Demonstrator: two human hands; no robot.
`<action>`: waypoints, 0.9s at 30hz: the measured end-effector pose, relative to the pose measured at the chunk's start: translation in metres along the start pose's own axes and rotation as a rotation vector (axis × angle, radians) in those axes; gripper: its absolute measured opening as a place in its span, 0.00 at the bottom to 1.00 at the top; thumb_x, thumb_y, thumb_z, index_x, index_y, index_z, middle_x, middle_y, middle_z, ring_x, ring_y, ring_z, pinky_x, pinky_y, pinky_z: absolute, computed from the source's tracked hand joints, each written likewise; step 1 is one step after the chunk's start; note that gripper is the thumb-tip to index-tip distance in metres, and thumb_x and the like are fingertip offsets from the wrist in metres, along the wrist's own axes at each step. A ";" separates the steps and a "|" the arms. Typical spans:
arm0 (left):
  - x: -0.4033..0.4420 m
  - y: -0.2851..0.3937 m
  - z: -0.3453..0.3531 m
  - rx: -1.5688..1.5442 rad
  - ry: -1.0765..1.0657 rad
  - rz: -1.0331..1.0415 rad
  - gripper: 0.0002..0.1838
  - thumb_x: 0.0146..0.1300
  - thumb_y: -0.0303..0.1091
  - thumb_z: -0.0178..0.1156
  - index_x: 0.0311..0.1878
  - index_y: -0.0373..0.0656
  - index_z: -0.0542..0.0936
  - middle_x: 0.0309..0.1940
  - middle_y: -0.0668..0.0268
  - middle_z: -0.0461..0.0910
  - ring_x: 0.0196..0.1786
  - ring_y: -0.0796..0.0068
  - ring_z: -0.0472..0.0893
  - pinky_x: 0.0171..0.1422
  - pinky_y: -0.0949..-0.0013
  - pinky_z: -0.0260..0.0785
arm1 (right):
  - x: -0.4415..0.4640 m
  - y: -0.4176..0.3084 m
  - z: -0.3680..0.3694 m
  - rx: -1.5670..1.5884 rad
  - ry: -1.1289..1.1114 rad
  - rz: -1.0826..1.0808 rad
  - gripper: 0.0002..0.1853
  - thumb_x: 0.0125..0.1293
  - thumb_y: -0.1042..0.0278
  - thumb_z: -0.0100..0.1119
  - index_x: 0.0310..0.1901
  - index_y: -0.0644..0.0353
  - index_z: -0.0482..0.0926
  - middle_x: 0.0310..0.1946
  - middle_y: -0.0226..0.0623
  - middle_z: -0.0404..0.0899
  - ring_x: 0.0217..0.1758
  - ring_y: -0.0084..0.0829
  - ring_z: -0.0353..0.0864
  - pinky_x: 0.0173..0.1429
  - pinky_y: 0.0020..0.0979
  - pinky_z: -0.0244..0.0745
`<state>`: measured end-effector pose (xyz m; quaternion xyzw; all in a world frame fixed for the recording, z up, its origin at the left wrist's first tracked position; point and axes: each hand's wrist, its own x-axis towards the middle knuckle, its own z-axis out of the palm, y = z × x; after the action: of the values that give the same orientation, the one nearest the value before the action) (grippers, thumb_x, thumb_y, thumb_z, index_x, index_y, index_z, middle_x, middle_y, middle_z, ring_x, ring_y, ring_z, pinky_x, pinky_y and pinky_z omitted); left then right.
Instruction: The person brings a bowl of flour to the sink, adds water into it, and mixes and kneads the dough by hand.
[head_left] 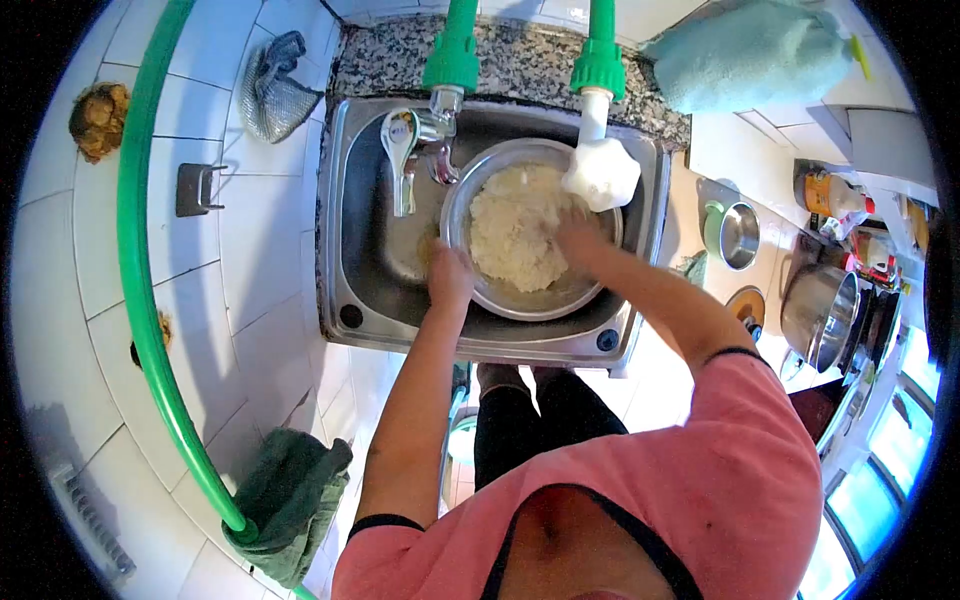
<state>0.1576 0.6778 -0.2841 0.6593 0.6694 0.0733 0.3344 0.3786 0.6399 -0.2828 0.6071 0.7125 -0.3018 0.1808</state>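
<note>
Reaching down, left hand at bowl, right hand over pale mass

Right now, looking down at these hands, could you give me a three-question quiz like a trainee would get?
1. Which hand is at the pale mass in the metal bowl?
2. True or false: the bowl is upside down.
3. The pipes by the sink are: A red; B green; C black.

Key:
1. The right hand; the left hand is by the bowl's edge.
2. False; it stands open side up.
3. B.
</note>
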 end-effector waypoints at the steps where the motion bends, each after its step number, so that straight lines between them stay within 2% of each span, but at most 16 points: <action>1: 0.001 0.004 -0.002 -0.005 0.003 0.003 0.12 0.57 0.32 0.50 0.39 0.34 0.64 0.25 0.44 0.74 0.33 0.42 0.75 0.36 0.50 0.66 | -0.008 -0.004 0.009 0.044 -0.096 0.075 0.27 0.54 0.69 0.51 0.58 0.40 0.65 0.59 0.51 0.56 0.58 0.51 0.62 0.59 0.49 0.60; 2: 0.000 0.007 -0.004 0.006 -0.028 -0.056 0.12 0.57 0.32 0.50 0.39 0.33 0.65 0.26 0.44 0.74 0.33 0.42 0.75 0.37 0.50 0.66 | -0.016 -0.019 0.021 0.224 -0.208 0.084 0.27 0.53 0.68 0.51 0.58 0.41 0.65 0.59 0.52 0.57 0.58 0.51 0.63 0.58 0.49 0.60; 4: -0.002 0.007 -0.004 0.015 -0.050 -0.115 0.12 0.57 0.32 0.50 0.40 0.33 0.65 0.26 0.44 0.74 0.34 0.42 0.74 0.38 0.51 0.66 | -0.004 -0.055 0.050 0.209 0.047 -0.299 0.26 0.53 0.70 0.50 0.57 0.42 0.66 0.59 0.50 0.57 0.58 0.50 0.63 0.59 0.49 0.59; 6: 0.002 -0.002 0.001 0.037 -0.004 -0.029 0.13 0.57 0.32 0.50 0.40 0.33 0.65 0.25 0.44 0.74 0.33 0.42 0.75 0.37 0.50 0.66 | 0.035 -0.074 0.031 -0.085 0.183 -0.342 0.28 0.49 0.70 0.55 0.57 0.43 0.67 0.59 0.48 0.59 0.58 0.50 0.63 0.60 0.48 0.58; 9: 0.001 -0.015 0.008 0.062 0.143 0.176 0.14 0.57 0.33 0.50 0.41 0.32 0.64 0.25 0.44 0.74 0.32 0.42 0.75 0.36 0.50 0.66 | 0.071 -0.021 0.005 0.012 0.212 -0.251 0.29 0.49 0.69 0.56 0.57 0.42 0.66 0.60 0.46 0.56 0.60 0.50 0.60 0.61 0.48 0.57; 11: -0.004 -0.009 0.008 0.036 0.095 0.096 0.14 0.57 0.33 0.49 0.41 0.32 0.65 0.26 0.43 0.74 0.32 0.42 0.75 0.36 0.50 0.66 | 0.061 0.019 0.030 0.238 0.272 -0.081 0.29 0.49 0.68 0.57 0.57 0.42 0.66 0.61 0.46 0.55 0.62 0.50 0.58 0.62 0.47 0.57; 12: -0.001 -0.004 0.006 0.010 0.061 0.029 0.13 0.57 0.33 0.49 0.40 0.32 0.65 0.27 0.43 0.74 0.33 0.42 0.74 0.37 0.51 0.66 | 0.055 0.033 0.064 0.332 0.246 0.005 0.29 0.49 0.67 0.57 0.57 0.42 0.66 0.62 0.45 0.54 0.62 0.50 0.57 0.62 0.47 0.56; 14: 0.003 -0.005 0.006 0.021 0.051 0.025 0.13 0.57 0.33 0.49 0.40 0.32 0.66 0.27 0.42 0.74 0.33 0.42 0.74 0.37 0.51 0.66 | -0.002 0.001 0.017 -0.172 0.038 -0.021 0.29 0.51 0.69 0.56 0.58 0.42 0.65 0.62 0.47 0.52 0.64 0.50 0.54 0.64 0.44 0.56; 15: 0.002 -0.006 0.008 0.039 0.032 0.012 0.13 0.57 0.33 0.49 0.39 0.31 0.66 0.28 0.42 0.74 0.34 0.43 0.74 0.38 0.51 0.66 | -0.018 -0.025 0.000 -0.067 -0.221 -0.047 0.29 0.52 0.70 0.55 0.59 0.44 0.64 0.62 0.48 0.52 0.65 0.50 0.52 0.64 0.43 0.55; 17: 0.001 -0.006 0.008 0.029 0.038 0.024 0.13 0.57 0.33 0.49 0.39 0.32 0.67 0.27 0.42 0.74 0.33 0.43 0.74 0.38 0.51 0.67 | -0.002 -0.053 0.036 0.178 -0.020 -0.247 0.22 0.58 0.66 0.47 0.56 0.54 0.66 0.63 0.52 0.49 0.61 0.46 0.60 0.60 0.48 0.59; 19: 0.002 -0.006 0.004 0.028 0.054 0.038 0.12 0.56 0.33 0.50 0.38 0.32 0.67 0.27 0.42 0.74 0.33 0.43 0.74 0.38 0.51 0.67 | 0.033 -0.068 0.022 0.079 0.152 -0.497 0.22 0.54 0.68 0.53 0.54 0.46 0.68 0.59 0.50 0.57 0.61 0.49 0.57 0.62 0.44 0.57; 20: 0.003 -0.003 -0.001 0.025 0.071 0.084 0.12 0.56 0.33 0.50 0.38 0.32 0.67 0.27 0.42 0.74 0.33 0.43 0.74 0.38 0.51 0.66 | 0.057 -0.056 0.016 0.098 0.171 -0.469 0.21 0.53 0.68 0.54 0.52 0.47 0.70 0.56 0.49 0.59 0.60 0.48 0.59 0.60 0.41 0.60; 22: -0.004 -0.008 -0.003 0.035 0.062 0.120 0.12 0.56 0.32 0.51 0.37 0.32 0.67 0.28 0.42 0.74 0.34 0.43 0.74 0.38 0.51 0.66 | 0.098 -0.016 0.023 0.516 0.217 -0.347 0.21 0.52 0.66 0.54 0.50 0.51 0.70 0.53 0.49 0.62 0.58 0.46 0.61 0.58 0.42 0.61; 24: -0.001 -0.008 0.002 0.025 0.058 0.123 0.12 0.55 0.31 0.52 0.37 0.33 0.66 0.28 0.43 0.73 0.35 0.43 0.74 0.40 0.51 0.66 | 0.084 0.039 0.036 0.664 0.220 -0.128 0.22 0.53 0.63 0.54 0.53 0.48 0.69 0.55 0.49 0.62 0.60 0.46 0.59 0.59 0.46 0.59; 26: 0.000 -0.006 0.002 0.007 0.023 0.080 0.13 0.54 0.31 0.53 0.38 0.32 0.66 0.29 0.42 0.73 0.35 0.43 0.74 0.41 0.52 0.66 | 0.036 0.044 -0.001 0.006 0.023 -0.050 0.24 0.54 0.64 0.53 0.56 0.42 0.67 0.60 0.51 0.56 0.63 0.49 0.55 0.62 0.47 0.56; 27: 0.000 -0.008 0.002 0.000 -0.014 0.028 0.14 0.53 0.31 0.54 0.38 0.32 0.65 0.31 0.42 0.73 0.35 0.42 0.74 0.42 0.52 0.66 | 0.005 0.026 -0.008 -0.082 -0.083 -0.046 0.25 0.54 0.65 0.53 0.57 0.41 0.66 0.61 0.52 0.53 0.64 0.51 0.53 0.63 0.46 0.54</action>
<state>0.1518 0.6759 -0.2896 0.6690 0.6578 0.0735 0.3382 0.4034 0.6511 -0.2851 0.5694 0.7301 -0.3014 0.2280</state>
